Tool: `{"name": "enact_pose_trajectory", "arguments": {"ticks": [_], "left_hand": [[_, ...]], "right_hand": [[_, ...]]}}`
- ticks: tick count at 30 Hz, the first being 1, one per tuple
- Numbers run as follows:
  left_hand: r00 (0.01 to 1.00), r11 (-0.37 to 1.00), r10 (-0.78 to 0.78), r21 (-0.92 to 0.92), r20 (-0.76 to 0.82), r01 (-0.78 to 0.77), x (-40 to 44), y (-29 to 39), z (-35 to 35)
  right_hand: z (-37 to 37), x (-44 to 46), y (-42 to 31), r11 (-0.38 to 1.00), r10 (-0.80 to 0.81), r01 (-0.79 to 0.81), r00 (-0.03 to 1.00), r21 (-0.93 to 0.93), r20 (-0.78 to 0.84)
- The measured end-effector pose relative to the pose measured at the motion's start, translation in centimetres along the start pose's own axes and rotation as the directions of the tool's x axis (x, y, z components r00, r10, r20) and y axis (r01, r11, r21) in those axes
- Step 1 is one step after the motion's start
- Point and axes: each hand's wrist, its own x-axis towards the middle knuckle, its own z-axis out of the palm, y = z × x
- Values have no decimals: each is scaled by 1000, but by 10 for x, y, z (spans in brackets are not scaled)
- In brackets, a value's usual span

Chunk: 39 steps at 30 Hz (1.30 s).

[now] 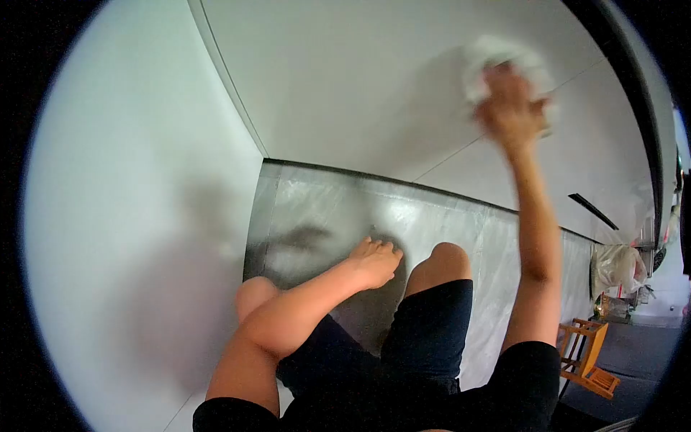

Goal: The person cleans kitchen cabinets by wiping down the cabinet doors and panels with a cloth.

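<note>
My right hand [511,111] is stretched out to the upper right, blurred by motion. It presses a white cloth [498,49] flat against a pale, smooth cabinet front [360,79]. Part of the cloth is hidden beneath the palm and fingers. My left hand [376,263] hangs in front of my knees, above the grey floor [461,216], with its fingers loosely bent and slightly apart. Nothing shows in it.
A pale wall [137,201] stands close on the left. At the right are a small wooden step stool [586,353], a filled plastic bag [617,268] and a dark slot-shaped handle [594,211] on the cabinet front. My bent knees are below the panel.
</note>
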Motion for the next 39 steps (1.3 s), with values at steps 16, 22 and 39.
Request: {"name": "enact_pose_trajectory", "arguments": {"ticks": [16, 22, 39], "left_hand": [[979, 985, 169, 53, -114, -163, 12, 13, 21], [961, 977, 210, 61, -178, -202, 18, 10, 30], [917, 978, 208, 70, -341, -195, 21, 17, 46]], "right_hand": [[34, -219, -240, 735, -623, 545, 777, 404, 84], [25, -166, -246, 715, -687, 617, 706, 327, 170], [22, -81, -325, 721, -646, 627, 762, 296, -40]]}}
